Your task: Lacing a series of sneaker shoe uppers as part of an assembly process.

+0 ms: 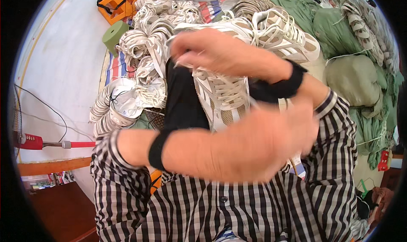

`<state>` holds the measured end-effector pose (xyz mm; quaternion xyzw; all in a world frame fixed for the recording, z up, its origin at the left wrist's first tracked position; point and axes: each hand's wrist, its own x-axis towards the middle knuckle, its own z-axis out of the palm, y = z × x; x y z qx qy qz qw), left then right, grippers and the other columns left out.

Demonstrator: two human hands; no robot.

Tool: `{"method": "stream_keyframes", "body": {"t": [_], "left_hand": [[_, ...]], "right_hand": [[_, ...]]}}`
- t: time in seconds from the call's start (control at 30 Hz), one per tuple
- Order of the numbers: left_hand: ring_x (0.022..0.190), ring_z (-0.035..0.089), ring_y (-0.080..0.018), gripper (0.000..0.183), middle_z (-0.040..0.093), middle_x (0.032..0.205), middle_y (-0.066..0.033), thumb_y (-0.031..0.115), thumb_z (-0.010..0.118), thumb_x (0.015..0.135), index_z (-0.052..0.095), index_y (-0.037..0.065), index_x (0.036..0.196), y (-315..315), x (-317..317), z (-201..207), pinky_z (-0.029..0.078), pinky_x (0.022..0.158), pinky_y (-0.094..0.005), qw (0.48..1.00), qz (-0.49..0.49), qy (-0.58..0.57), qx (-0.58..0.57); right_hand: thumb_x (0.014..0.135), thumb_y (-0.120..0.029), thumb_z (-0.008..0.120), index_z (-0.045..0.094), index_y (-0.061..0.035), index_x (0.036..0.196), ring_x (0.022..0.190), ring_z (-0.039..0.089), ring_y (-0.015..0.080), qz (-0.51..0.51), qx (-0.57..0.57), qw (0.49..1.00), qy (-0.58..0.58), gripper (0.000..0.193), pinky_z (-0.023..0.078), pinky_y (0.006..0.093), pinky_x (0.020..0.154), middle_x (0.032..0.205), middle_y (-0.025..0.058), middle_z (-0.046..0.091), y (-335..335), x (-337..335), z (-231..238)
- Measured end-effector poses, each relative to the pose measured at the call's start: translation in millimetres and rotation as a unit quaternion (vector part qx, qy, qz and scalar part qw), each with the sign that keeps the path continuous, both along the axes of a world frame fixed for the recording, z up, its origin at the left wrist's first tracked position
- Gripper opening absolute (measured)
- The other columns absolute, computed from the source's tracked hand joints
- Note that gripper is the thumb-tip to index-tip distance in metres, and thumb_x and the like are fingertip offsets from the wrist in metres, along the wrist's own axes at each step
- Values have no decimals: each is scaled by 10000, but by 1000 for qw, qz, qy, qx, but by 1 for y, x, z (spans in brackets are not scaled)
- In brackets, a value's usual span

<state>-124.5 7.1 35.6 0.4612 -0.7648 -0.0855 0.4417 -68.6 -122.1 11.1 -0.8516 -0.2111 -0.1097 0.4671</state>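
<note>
A white and beige sneaker (224,94) lies between my knees, its pale laces strung across the front. My forearms cross over it. My right hand (203,49) reaches left above the far end of the shoe, fingers curled, with a pale strand of shoelace at the fingertips. Closer to me, my left hand (280,136) is swung over to the right. Motion smears its fingers, so its grip is hidden. A stretch of lace runs from the shoe toward it. Black bands circle both wrists.
More laced sneakers (286,34) lie just beyond. Stacked shoe uppers (148,43) pile up at the left, next to a green stool (115,35) and an orange plastic stool (116,5). Green sacks (354,81) line the right side. A red-handled rod (32,141) juts in from the left.
</note>
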Motion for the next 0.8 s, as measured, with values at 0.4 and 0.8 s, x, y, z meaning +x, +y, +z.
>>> {"method": "stream_keyframes", "body": {"t": [0.4,0.8], "left_hand": [[909,567,-100,164,647,962,-20,127,618,871,645,8,981,-1,147,-38,459,820,-271,911,267,77,304],[848,553,-255,110,599,842,-110,114,632,841,625,12,882,2,130,-55,441,750,-356,945,253,-85,189]], "right_hand": [[818,13,572,593,-25,1069,876,631,360,-228,-91,968,42,254,503,415,748,982,160,637,-50,-123,-70],[859,-47,597,579,-35,885,710,609,376,-369,-122,920,-41,34,472,432,590,770,162,612,-53,-119,-92]]}}
